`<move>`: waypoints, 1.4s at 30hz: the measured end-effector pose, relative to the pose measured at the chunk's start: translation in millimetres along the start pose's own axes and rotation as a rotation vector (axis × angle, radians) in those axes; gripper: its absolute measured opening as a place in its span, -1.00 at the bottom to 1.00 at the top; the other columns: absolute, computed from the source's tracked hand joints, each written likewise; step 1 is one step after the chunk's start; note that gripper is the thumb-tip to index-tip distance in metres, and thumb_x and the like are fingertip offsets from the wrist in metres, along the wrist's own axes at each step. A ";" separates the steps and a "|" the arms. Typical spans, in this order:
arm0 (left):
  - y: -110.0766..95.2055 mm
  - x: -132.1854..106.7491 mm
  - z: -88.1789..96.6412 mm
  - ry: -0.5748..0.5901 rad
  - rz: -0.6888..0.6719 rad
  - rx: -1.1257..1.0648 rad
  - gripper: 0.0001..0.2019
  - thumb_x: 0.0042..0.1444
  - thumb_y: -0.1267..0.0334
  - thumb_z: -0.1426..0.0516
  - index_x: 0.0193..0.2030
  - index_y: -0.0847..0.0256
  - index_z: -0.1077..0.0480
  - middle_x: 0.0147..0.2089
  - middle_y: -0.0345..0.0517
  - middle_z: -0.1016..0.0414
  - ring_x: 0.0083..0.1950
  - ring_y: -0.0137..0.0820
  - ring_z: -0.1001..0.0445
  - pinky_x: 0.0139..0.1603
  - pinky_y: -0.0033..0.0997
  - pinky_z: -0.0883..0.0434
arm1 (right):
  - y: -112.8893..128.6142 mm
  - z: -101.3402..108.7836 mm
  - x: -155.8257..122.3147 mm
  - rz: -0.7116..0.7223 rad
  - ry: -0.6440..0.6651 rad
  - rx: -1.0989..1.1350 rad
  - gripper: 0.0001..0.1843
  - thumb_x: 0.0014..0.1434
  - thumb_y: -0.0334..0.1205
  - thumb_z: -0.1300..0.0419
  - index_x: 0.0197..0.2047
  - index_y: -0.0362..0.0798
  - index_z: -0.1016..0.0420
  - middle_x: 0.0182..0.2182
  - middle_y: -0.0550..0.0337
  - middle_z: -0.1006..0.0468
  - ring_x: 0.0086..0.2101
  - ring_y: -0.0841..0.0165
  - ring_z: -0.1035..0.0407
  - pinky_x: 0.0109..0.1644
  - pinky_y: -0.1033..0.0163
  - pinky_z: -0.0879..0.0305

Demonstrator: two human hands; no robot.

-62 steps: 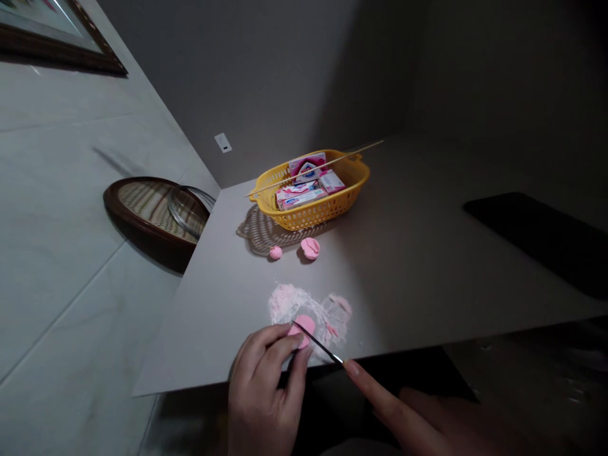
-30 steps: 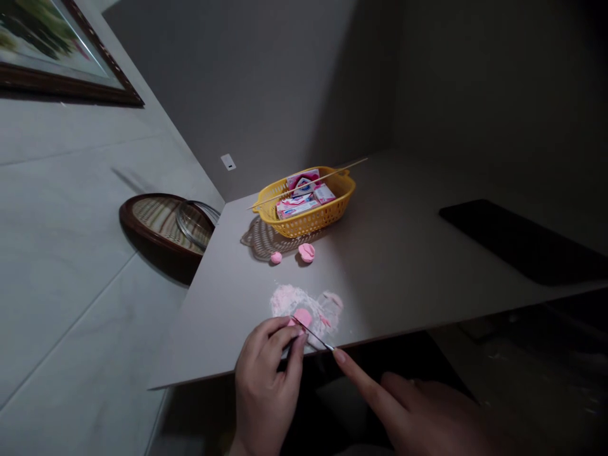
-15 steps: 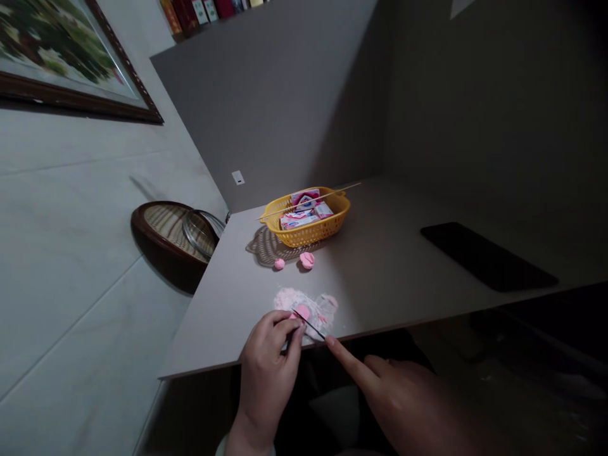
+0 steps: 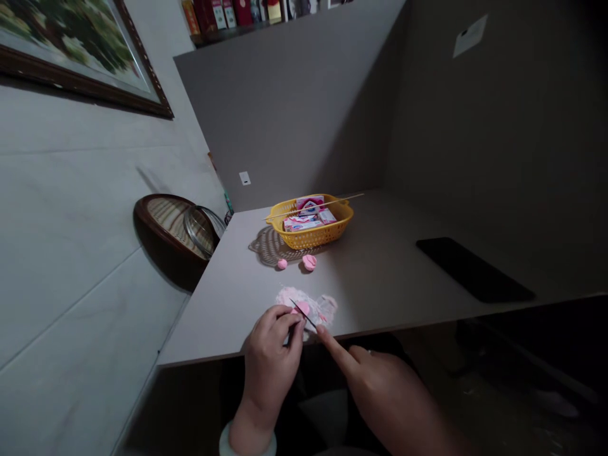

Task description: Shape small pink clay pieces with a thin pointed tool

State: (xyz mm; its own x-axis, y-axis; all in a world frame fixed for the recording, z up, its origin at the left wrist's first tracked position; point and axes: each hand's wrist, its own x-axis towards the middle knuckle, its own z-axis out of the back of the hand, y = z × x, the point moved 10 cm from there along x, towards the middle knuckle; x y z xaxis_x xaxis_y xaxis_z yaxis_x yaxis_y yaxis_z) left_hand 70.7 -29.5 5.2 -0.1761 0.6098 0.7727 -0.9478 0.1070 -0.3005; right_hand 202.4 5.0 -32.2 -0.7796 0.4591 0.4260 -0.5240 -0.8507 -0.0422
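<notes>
Near the table's front edge, my left hand (image 4: 273, 345) pinches a round pink soap-like piece (image 4: 302, 308) between thumb and fingers. My right hand (image 4: 375, 373) is closed on a thin dark-bladed knife (image 4: 304, 314), index finger stretched along its back; the handle is hidden in the palm. The blade lies across the pink piece, its tip pointing to the far left. Pale shavings (image 4: 327, 307) are scattered under and around the piece. Farther back sit a small pink ball (image 4: 282, 264) and a larger pink lump with carved folds (image 4: 310, 262).
A yellow plastic basket (image 4: 316, 239) holding pink-and-white boxes (image 4: 304, 221) stands at the back, a thin stick (image 4: 332, 204) across its rim. On the right of the table (image 4: 209, 323) lies a dark flat slab (image 4: 475, 269). A brown-rimmed round object (image 4: 161, 244) leans at the left wall.
My right hand and the knife have shifted slightly left and away from me, so the blade tip reaches farther past the pink piece. The camera view has also shifted a little.
</notes>
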 end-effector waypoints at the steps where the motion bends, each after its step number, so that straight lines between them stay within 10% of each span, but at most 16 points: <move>1: 0.3 -0.2 0.5 -0.007 0.005 -0.004 -0.92 0.24 0.39 -0.17 -0.20 0.16 -0.48 -0.17 -0.08 -0.55 -0.13 -0.33 -0.55 -0.05 -0.29 -0.53 | -1.0 0.5 -7.1 0.010 -0.019 -0.001 -0.08 -0.16 -0.64 -0.04 0.33 -0.08 -0.30 -0.57 0.32 -0.48 -0.68 0.39 -0.36 -0.58 0.22 0.11; 42: 3.6 -1.2 1.3 -0.027 0.041 -0.087 -0.92 0.22 0.38 -0.17 -0.27 0.15 -0.50 -0.18 -0.07 -0.60 -0.14 -0.30 -0.60 -0.09 -0.26 -0.57 | -4.3 6.3 -13.4 0.042 -0.048 0.062 -0.17 -0.05 -0.65 0.06 0.31 -0.13 -0.31 -0.58 0.30 -0.50 -0.67 0.40 -0.38 -0.59 0.30 -0.02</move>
State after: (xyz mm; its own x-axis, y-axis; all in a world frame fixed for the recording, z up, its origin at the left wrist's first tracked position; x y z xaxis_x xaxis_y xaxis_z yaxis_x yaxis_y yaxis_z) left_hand 67.1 -30.8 3.9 -0.2224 0.5941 0.7730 -0.9133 0.1506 -0.3785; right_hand 217.3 0.9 -32.0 -0.7825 0.4112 0.4677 -0.4675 -0.8840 -0.0051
